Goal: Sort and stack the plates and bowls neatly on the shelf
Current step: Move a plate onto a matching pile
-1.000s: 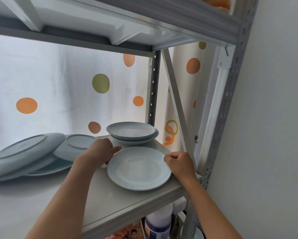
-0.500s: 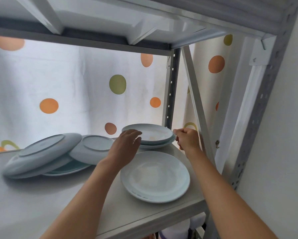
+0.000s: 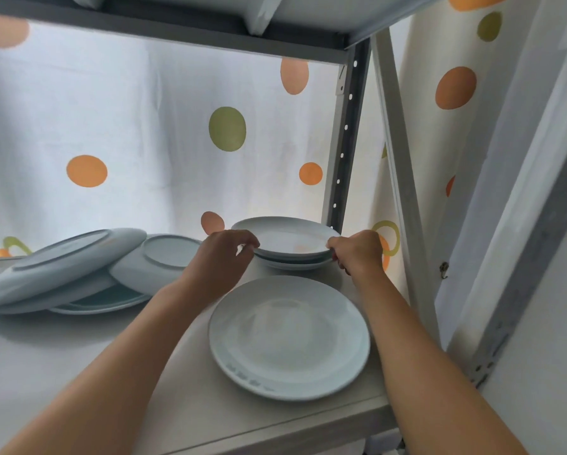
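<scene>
A pale blue flat plate (image 3: 288, 336) lies at the front right of the shelf board (image 3: 62, 372). Behind it, at the back right corner, stands a small stack of shallow bowls (image 3: 288, 241). My left hand (image 3: 219, 261) grips the left rim of the top bowl and my right hand (image 3: 357, 252) grips its right rim. The top bowl looks slightly raised off the one below. To the left, several plates (image 3: 62, 261) and an upturned bowl (image 3: 164, 261) lie in a tilted, overlapping heap.
A grey perforated upright (image 3: 344, 142) and a slanted brace (image 3: 400, 178) stand right behind the bowl stack. The upper shelf (image 3: 177, 31) hangs overhead. A dotted curtain (image 3: 128, 126) closes the back. A wall (image 3: 545, 372) is on the right.
Both hands left the front plate, reached back to the bowl stack, and closed on the rim of the top bowl. The camera moved closer.
</scene>
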Demonstrator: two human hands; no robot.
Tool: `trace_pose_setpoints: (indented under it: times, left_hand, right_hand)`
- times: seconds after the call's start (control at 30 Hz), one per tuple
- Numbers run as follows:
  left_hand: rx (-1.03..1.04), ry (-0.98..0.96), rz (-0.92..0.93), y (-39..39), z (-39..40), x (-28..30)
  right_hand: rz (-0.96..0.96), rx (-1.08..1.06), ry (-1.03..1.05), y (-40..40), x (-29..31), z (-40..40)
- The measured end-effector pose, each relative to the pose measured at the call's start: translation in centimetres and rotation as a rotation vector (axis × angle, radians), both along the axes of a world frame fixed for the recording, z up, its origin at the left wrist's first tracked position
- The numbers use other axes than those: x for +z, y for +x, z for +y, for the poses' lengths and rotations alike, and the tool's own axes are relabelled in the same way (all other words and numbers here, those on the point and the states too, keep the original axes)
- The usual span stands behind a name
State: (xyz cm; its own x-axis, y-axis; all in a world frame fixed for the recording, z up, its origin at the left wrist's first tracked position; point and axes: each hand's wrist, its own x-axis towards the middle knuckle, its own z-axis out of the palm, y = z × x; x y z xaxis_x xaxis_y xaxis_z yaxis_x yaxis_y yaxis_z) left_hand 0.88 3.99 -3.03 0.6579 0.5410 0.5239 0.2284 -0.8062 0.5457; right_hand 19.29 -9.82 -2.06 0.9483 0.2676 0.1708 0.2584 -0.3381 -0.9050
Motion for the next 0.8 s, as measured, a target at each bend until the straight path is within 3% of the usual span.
trace_pose_setpoints:
  times: [0.23, 0.33, 0.5, 0.7, 0.8]
  left_hand:
    - [0.02, -0.025, -0.002, 0.1, -0.3, 0.3]
    - [0.001, -0.078, -0.053, -0.2, -0.3, 0.4]
    - [-0.034, -0.42, -0.234, -0.6, 1.0, 1.3]
    - [-0.036, -0.827, -0.555, -1.5, 0.9, 2.3]
    - [-0.04, -0.857, -0.582, -2.2, 0.8, 2.9]
  right_hand:
    - [0.001, 0.037, -0.054, -0.2, 0.5, -0.4]
    - [0.1, 0.085, 0.04, -0.5, 0.9, -0.9]
    - [0.2, 0.084, 0.328, -0.4, 1.5, -1.6]
    - [0.103, 0.122, 0.387, -1.2, 1.6, -1.3]
    - [0.084, 0.211, 0.434, -2.0, 2.1, -1.6]
